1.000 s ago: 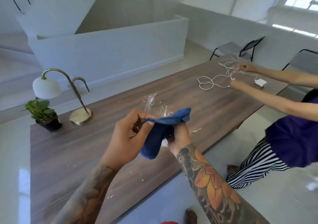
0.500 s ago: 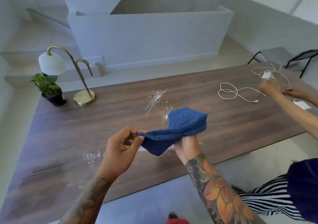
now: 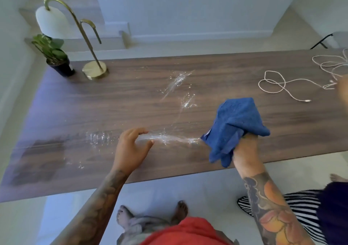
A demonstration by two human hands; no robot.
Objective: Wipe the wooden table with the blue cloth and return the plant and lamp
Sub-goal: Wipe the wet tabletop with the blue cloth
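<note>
We are gripping blue cloth in right hand; left hand fingers apart, empty. Risk: bunched cloth smearing water toward tabletop near edge.

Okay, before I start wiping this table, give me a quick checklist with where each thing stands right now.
1. Blue cloth in hand: ok, the right hand grips it bunched, above the wooden table.
2. Left hand free: ok, open and holding nothing.
3. Spill located: ok, wet streaks run between the hands, more splashes farther back.
4. Plant and lamp moved off: not ok, both stand at the far left corner.
5. White cable out of the way: not ok, it lies on the table's right end.
</note>
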